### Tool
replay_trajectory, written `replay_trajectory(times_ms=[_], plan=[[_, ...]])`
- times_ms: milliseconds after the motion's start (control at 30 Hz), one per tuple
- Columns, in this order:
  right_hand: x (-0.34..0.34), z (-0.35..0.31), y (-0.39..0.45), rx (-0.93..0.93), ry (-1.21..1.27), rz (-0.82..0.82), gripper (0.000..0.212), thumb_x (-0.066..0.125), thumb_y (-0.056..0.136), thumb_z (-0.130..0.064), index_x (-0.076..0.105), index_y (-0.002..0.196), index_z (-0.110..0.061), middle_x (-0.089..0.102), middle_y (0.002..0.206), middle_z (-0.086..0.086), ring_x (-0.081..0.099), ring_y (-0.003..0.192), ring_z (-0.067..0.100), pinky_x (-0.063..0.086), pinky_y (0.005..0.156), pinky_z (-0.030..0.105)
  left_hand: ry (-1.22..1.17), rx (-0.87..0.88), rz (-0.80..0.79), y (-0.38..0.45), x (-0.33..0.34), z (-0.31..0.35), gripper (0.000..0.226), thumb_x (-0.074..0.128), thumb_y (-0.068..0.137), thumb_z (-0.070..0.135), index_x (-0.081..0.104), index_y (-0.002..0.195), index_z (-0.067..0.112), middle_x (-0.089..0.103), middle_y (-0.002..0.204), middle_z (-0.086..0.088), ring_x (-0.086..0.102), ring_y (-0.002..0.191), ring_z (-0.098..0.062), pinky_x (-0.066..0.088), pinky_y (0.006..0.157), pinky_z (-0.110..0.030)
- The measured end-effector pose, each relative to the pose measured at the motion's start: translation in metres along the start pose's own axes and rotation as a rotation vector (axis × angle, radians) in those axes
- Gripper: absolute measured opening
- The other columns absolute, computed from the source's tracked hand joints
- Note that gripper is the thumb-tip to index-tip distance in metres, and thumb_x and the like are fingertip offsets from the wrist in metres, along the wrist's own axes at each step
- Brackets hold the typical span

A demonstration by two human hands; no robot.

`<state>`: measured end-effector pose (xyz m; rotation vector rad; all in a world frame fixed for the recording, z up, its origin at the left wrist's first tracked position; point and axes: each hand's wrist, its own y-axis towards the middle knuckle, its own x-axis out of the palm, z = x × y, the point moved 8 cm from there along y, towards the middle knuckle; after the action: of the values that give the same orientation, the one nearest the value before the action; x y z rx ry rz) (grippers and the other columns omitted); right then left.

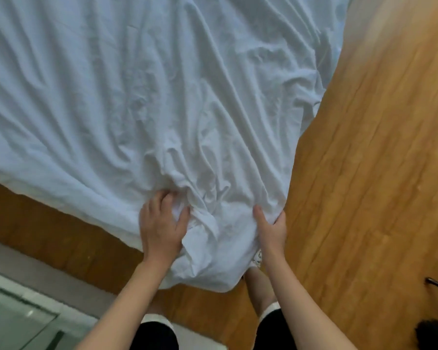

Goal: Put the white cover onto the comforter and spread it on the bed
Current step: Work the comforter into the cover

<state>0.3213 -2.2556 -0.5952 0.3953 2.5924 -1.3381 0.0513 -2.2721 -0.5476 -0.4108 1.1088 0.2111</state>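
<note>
Between the two hands, a corner of the white cover [162, 109] hangs off the bed toward the wooden floor [364, 173], bunched and heavily creased. Most of the cover lies spread ahead of the hands, wrinkles fanning away from the gathered corner. Whether the comforter is already inside I cannot tell; no separate layer shows, though the fabric looks padded.

On the left, the left hand [161, 223] has its fingers curled into a wad of cloth, thumb pinching a fold. To the right, the right hand [272, 226] grips the cover's edge, thumb on top and fingers wrapped beneath.

Risks, as I judge them:
- A hard pull from this single corner could drag the whole spread toward the person and off the bed, since nothing visibly anchors the far side
- If the filling's corner is not seated in the cover's corner, shaking may let it slip inward and clump
- The hanging corner below the hands sits near the person's feet and may brush the floor or be stepped on
</note>
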Motion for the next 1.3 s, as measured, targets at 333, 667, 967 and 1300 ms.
replay_trajectory(times_ms=[333, 667, 967, 1300], plan=[[-0.004, -0.008, -0.003, -0.131, 0.119, 0.045, 0.036, 0.074, 0.084, -0.023, 0.065, 0.117, -0.015, 0.071, 0.11, -0.003, 0.067, 0.101, 0.014, 0.055, 0.087, 0.032, -0.532, -0.504, 0.415, -0.104, -0.001, -0.001, 0.085, 0.03, 0.093, 0.069, 0.029, 0.148, 0.004, 0.034, 0.15, -0.013, 0.036, 0.137, -0.021, 0.035, 0.109, -0.033], [-0.027, -0.013, -0.012, -0.424, -0.211, -0.016, 0.019, 0.06, 0.095, -0.021, 0.065, 0.112, -0.018, 0.068, 0.105, -0.01, 0.064, 0.099, 0.006, 0.051, 0.084, 0.019, -0.308, -0.271, 0.351, -0.158, 0.012, 0.045, 0.076, 0.044, 0.085, 0.071, 0.057, 0.118, 0.004, 0.072, 0.097, -0.008, 0.07, 0.08, -0.026, 0.043, 0.063, -0.022], [-0.107, -0.021, 0.026, -0.5, -0.603, -0.17, 0.019, 0.052, 0.099, -0.027, 0.063, 0.098, -0.011, 0.063, 0.087, -0.005, 0.057, 0.078, 0.012, 0.036, 0.063, 0.018, -0.749, -0.908, 0.631, -0.254, 0.093, 0.105, 0.026, 0.042, 0.101, 0.043, 0.059, 0.086, 0.029, 0.063, 0.078, 0.014, 0.061, 0.071, 0.005, 0.048, 0.065, -0.024], [-0.151, -0.001, 0.09, -0.312, -1.169, -0.243, 0.057, 0.058, 0.093, -0.025, 0.035, 0.144, -0.013, 0.048, 0.137, 0.014, 0.054, 0.107, 0.029, 0.044, 0.084, 0.039, -0.972, -1.428, 0.609, -0.265, 0.125, 0.059, 0.045, 0.044, 0.097, 0.015, 0.036, 0.142, 0.017, 0.047, 0.139, -0.007, 0.05, 0.12, -0.025, 0.042, 0.097, -0.037]])
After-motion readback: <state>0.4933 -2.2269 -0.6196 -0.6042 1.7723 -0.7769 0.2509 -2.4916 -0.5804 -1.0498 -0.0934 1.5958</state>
